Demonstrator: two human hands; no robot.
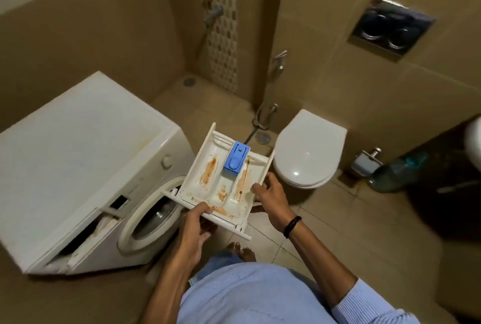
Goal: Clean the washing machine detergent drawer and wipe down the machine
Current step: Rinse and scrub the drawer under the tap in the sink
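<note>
Fingers of the left hand are partly hidden beneath the detergent drawer. The washing machine is cut off at the frame's left edge, panel markings too small to be read. At the right edge, a white shape is blurred and cropped.

White detergent drawer out of machine, rust-stained, blue insert.

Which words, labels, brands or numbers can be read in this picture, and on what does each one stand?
No text can be read.
Dark display on the washing machine: blurred, unreadable.
Blue insert in the detergent drawer: only moulded shapes, too small to tell any lettering.
Flush plate on the wall: no lettering shows.
</note>
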